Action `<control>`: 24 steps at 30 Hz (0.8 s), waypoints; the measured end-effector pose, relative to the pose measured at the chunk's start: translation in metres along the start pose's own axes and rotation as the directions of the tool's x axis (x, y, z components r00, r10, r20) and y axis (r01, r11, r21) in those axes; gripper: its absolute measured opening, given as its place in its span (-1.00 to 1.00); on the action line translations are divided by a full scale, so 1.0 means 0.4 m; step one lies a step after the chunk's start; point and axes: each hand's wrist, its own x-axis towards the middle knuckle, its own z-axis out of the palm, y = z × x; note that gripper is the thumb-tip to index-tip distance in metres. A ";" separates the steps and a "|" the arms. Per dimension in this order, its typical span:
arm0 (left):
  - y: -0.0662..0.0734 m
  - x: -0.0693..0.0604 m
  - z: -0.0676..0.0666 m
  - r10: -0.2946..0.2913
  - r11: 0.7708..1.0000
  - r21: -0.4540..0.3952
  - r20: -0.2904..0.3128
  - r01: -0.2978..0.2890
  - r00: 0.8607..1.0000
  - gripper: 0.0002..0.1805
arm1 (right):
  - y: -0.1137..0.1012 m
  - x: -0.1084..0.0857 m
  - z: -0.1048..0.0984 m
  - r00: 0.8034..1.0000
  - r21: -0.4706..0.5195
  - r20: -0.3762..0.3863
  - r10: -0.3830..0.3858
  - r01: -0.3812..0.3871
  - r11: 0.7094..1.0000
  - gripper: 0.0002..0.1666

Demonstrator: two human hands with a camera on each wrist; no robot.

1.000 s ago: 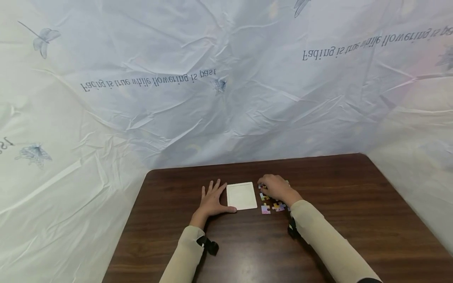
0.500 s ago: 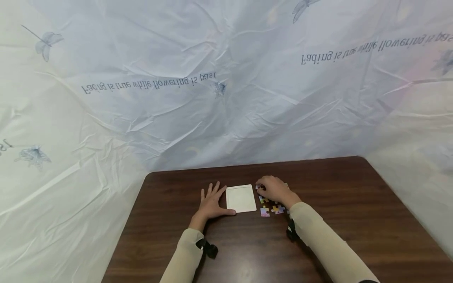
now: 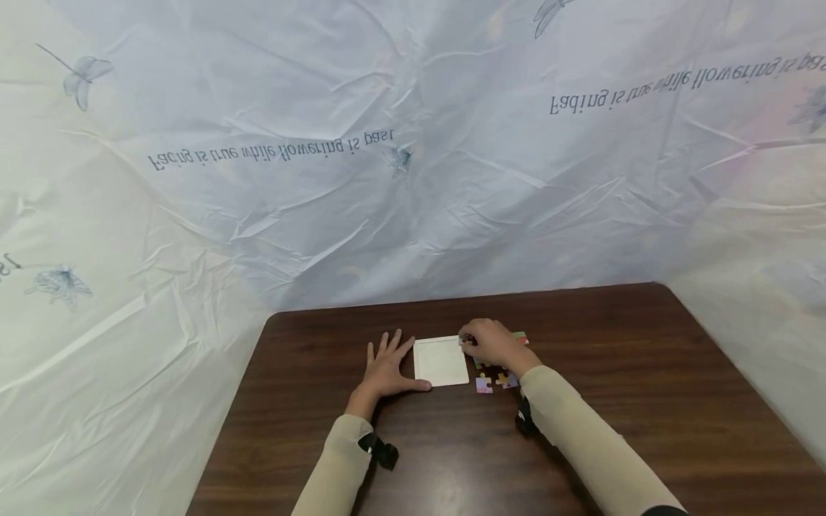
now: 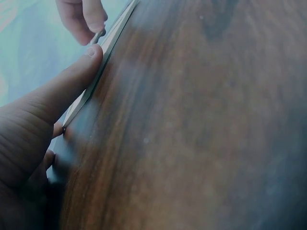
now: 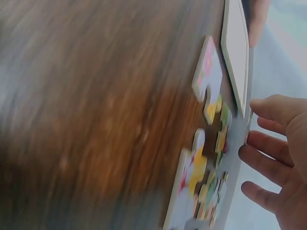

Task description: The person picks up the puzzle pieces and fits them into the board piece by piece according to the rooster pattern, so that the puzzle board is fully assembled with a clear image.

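A square white puzzle tray (image 3: 442,362) with a raised rim lies on the table between the two hands. My left hand (image 3: 386,373) rests at its left side with straight, spread fingers; the thumb lies on the near left corner and the forefinger touches the far left one. Over the tray's far right corner, my right hand (image 3: 494,342) pinches a small jigsaw piece (image 3: 462,340) between thumb and fingers. Seen edge-on, that piece (image 5: 249,125) is thin. Loose jigsaw pieces lie under and around the right hand, among them a pink-purple piece (image 3: 484,385).
The dark wooden table (image 3: 439,451) carries the tray and several loose pieces, including a green-edged one (image 3: 521,337) behind the right hand. A pale printed sheet (image 3: 400,236) hangs behind the table and at both sides. Black straps circle both wrists.
My right hand has moved left from the loose pieces to the tray's far right corner, carrying a jigsaw piece. The left hand stays in place at the tray.
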 end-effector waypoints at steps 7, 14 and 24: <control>0.001 -0.003 0.001 -0.005 1.000 -0.001 0.004 0.005 1.000 0.27 | -0.023 0.017 0.015 0.999 0.043 -0.008 -0.033 0.034 0.998 -0.73; -0.001 -0.003 0.000 -0.008 1.000 0.005 0.001 0.008 1.000 0.26 | -0.032 0.027 0.027 0.999 0.025 -0.007 -0.054 0.054 0.998 -0.70; -0.002 -0.001 0.002 -0.005 1.000 0.009 0.002 0.005 1.000 0.25 | -0.066 0.051 0.035 0.996 0.044 0.017 -0.090 0.089 0.995 -0.70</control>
